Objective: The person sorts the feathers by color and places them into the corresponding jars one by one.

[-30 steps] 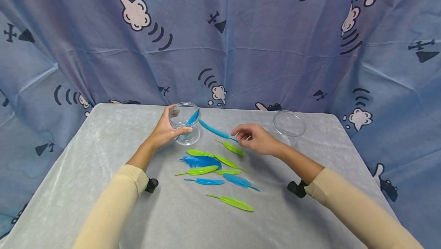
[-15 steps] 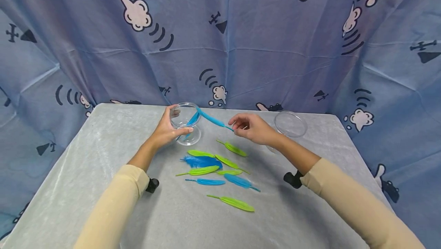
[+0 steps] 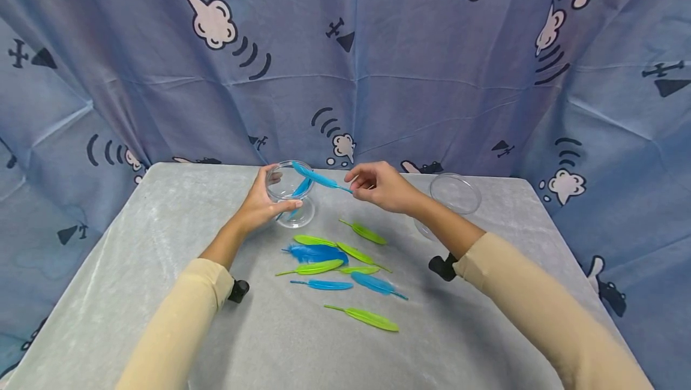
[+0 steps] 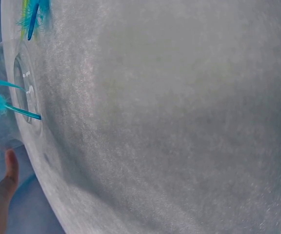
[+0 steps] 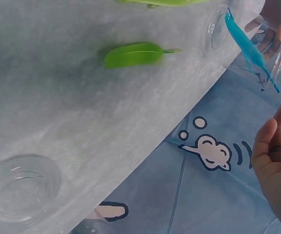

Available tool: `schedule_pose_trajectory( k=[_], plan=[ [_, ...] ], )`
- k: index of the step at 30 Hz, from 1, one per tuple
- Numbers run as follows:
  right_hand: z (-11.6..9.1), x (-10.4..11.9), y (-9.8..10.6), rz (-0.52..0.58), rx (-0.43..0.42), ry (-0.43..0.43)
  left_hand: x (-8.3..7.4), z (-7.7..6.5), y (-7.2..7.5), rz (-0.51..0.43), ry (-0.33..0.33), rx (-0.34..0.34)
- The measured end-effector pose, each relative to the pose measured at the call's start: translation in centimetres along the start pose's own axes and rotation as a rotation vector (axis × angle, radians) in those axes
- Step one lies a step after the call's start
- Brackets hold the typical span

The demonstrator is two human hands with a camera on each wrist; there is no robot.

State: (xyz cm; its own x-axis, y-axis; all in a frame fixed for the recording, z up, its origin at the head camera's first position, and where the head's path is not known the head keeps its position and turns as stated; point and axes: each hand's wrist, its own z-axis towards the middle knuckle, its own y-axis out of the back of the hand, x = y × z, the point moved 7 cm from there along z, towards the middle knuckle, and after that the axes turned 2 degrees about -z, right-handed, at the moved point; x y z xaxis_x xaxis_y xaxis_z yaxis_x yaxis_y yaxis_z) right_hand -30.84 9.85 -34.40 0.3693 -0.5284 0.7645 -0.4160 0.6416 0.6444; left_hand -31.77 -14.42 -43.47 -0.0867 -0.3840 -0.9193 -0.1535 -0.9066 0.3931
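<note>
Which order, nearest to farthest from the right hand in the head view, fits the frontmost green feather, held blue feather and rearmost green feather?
1. Held blue feather: quill in the right hand.
2. Rearmost green feather: lower in view.
3. Frontmost green feather: lowest in view.

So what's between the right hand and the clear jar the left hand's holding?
A light blue feather: in the head view, the right hand pinches one end, and the other overlaps the clear jar.

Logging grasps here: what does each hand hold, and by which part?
The left hand holds the clear jar round its side; the right hand pinches a blue feather by its quill end.
</note>
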Motion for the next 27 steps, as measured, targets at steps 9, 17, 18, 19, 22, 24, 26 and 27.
schedule_pose_trajectory(
  k=[9,17,18,19,22,24,26,27],
  plan=[
    [1.2,0.4,0.0,0.001,-0.007,0.012,0.3,0.0,0.0,0.000,0.007,0.001],
    [1.9,1.2,-0.2,-0.034,-0.012,0.021,0.3,0.1,0.0,-0.001,0.005,-0.003],
    [2.0,1.4,-0.3,-0.036,-0.014,0.028,0.2,0.1,0.0,-0.001,0.005,-0.004],
    [2.1,1.5,-0.3,-0.036,-0.015,0.032,0.2,0.1,0.0,0.001,0.005,-0.005],
    [2.4,1.8,-0.3,-0.037,-0.020,0.032,0.0,0.0,0.0,0.003,0.007,-0.012],
    [2.6,2.0,-0.3,-0.039,-0.024,0.025,0.0,0.0,0.0,0.006,0.008,-0.015],
    [2.8,2.1,-0.4,-0.047,-0.030,0.017,0.0,0.0,0.0,0.008,0.009,-0.018],
    [2.9,2.2,-0.4,-0.051,-0.033,0.013,0.0,0.0,0.0,0.010,0.009,-0.019]
  ],
)
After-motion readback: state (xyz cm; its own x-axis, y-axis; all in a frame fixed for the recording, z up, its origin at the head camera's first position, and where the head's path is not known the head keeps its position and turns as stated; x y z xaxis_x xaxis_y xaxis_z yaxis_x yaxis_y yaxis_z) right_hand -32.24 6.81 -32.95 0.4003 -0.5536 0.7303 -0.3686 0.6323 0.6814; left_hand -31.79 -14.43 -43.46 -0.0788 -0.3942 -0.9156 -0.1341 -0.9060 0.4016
